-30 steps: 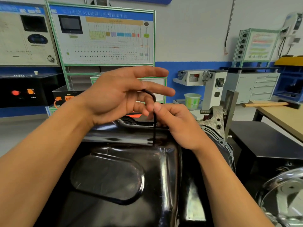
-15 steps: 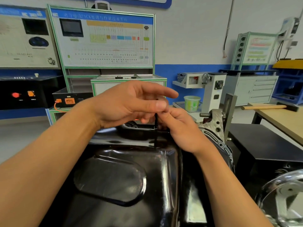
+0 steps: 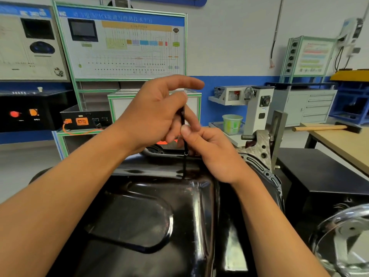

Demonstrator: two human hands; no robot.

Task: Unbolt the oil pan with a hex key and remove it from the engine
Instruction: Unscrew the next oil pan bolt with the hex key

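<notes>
Oil pan (image 3: 151,226) seated on the engine (image 3: 259,154) — a far-edge bolt being worked.
The black pan fills the lower view. The left hand (image 3: 151,114) curls round the top of the upright hex key (image 3: 184,166), and the right hand (image 3: 211,154) pinches its shaft at the pan's far flange. This looks like unbolting, not lifting — next the key must stay square while it turns. Behind stands a wiring training panel (image 3: 123,45); a hammer (image 3: 319,127) lies on the bench (image 3: 343,144) at right.
</notes>
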